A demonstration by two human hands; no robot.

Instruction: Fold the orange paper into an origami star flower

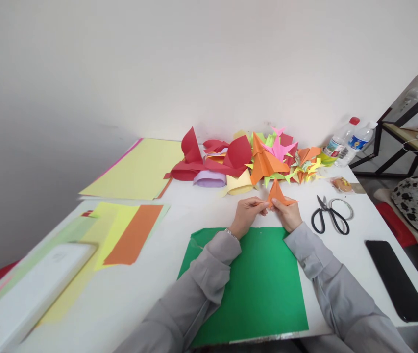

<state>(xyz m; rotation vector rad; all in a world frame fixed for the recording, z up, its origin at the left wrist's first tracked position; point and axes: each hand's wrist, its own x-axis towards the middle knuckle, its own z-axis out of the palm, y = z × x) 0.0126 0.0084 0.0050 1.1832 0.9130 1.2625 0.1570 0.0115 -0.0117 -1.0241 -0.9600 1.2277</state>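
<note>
Both my hands hold a small piece of folded orange paper (276, 192) with its point upward, above the far edge of a green sheet (263, 284). My left hand (248, 213) pinches its left edge between thumb and fingers. From the right, my right hand (287, 212) grips it with the thumb pressed on its front face. The fingers behind the paper are partly hidden. Just beyond lies a heap of folded paper pieces, among them a larger orange one (264, 162) and a pink star-like one (279, 147).
Black-handled scissors (329, 215) and a tape roll (342, 208) lie right of my hands, near a black phone (398, 279). Two bottles (356, 144) stand at the back right. Yellow sheets (135, 166), an orange strip (134, 234) and a white box-like object (36, 294) occupy the left.
</note>
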